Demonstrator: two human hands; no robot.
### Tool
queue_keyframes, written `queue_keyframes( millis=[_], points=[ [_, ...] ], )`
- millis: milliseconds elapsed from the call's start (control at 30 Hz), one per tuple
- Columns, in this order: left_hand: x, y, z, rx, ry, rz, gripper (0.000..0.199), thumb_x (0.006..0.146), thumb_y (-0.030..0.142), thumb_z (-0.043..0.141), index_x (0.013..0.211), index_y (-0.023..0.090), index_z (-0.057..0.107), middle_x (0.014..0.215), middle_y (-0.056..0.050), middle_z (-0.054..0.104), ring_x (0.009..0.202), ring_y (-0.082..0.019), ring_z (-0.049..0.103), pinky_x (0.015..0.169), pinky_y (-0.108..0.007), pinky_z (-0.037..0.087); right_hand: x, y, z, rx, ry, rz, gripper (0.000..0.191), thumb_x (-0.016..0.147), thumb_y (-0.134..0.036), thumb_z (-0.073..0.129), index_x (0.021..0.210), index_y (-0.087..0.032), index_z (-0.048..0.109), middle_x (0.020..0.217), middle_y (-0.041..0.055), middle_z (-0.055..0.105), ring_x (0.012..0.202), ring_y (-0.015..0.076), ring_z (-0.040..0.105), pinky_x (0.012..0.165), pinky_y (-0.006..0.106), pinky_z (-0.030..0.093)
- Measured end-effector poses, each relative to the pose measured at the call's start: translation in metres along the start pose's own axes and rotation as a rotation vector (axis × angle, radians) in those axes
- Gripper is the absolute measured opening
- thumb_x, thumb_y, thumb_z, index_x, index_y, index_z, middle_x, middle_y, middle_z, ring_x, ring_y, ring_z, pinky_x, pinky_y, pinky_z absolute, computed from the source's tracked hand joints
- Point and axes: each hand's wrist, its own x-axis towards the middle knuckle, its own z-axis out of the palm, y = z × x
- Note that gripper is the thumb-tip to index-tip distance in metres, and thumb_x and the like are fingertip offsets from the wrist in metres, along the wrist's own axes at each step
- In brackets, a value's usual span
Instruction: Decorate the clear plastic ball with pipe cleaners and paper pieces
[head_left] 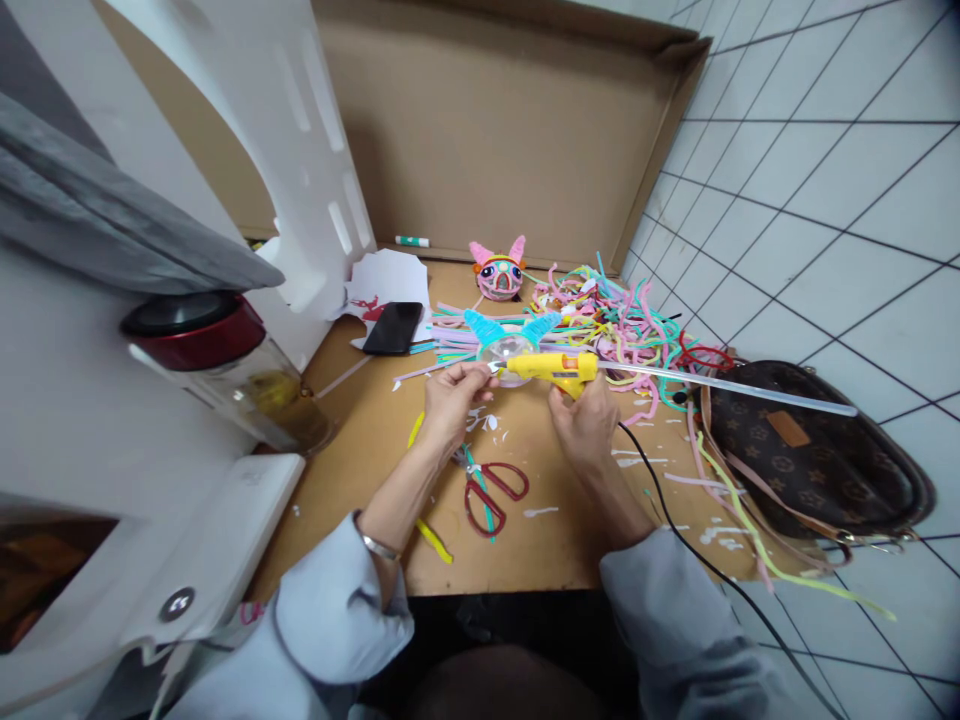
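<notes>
Both forearms reach up from the bottom of the frame to its centre over the brown surface (360, 440). The right hand (586, 420) has its fingers wrapped around the grip of a yellow glue gun (553, 368), which lies horizontal, nozzle pointing left, its clear glue stick (735, 387) trailing right. The left hand (452, 398) pinches a clear ball with blue ears (507, 348) at the nozzle. Red scissors (491, 493) lie below.

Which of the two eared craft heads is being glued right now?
The clear ball with blue ears, held by the left hand at the yellow glue gun; the pink-eared head sits untouched behind.
</notes>
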Motion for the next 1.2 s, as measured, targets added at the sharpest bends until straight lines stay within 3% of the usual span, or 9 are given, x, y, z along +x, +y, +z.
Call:
queue_keyframes(
  millis=[167,400,700,1200],
  points=[
    [-0.0005,-0.0001,0.0006,0.007,-0.015,0.012,0.021,0.056,0.029,0.078,0.067,0.014,0.067,0.061,-0.001,0.067,0.06,-0.011,0.063,0.055,-0.02,0.048,0.0001,0.0009,-0.001,-0.011,-0.039,0.015,0.034,0.078,-0.032,0.05,0.108,-0.015,0.05,0.091,0.0151,0.064,0.088,0.0314,0.062,0.074,0.041,0.05],
    [0.0002,-0.0004,0.0006,0.017,0.01,0.025,0.019,0.056,0.028,0.076,0.066,0.014,0.067,0.06,0.0,0.066,0.058,-0.011,0.063,0.053,-0.02,0.047,-0.0017,0.0032,0.0033,-0.006,0.057,-0.017,0.033,0.077,-0.032,0.049,0.107,-0.016,0.051,0.085,0.0119,0.063,0.08,0.0296,0.061,0.069,0.039,0.049],
    [-0.0002,0.0,0.0013,0.007,0.009,0.022,0.02,0.055,0.028,0.076,0.067,0.014,0.068,0.06,-0.001,0.066,0.058,-0.012,0.063,0.052,-0.019,0.046,-0.0011,0.0033,0.0025,-0.045,0.072,-0.029,0.032,0.077,-0.033,0.049,0.104,-0.015,0.052,0.081,0.0123,0.064,0.077,0.0297,0.063,0.065,0.038,0.05],
    [-0.0003,0.0007,0.0009,0.006,0.003,0.022,0.019,0.056,0.028,0.075,0.066,0.014,0.069,0.061,-0.001,0.066,0.057,-0.011,0.063,0.052,-0.019,0.045,-0.0021,0.0037,0.0013,-0.032,0.033,-0.048,0.033,0.078,-0.031,0.049,0.107,-0.015,0.05,0.085,0.0132,0.064,0.082,0.0302,0.063,0.069,0.039,0.05]
  ],
)
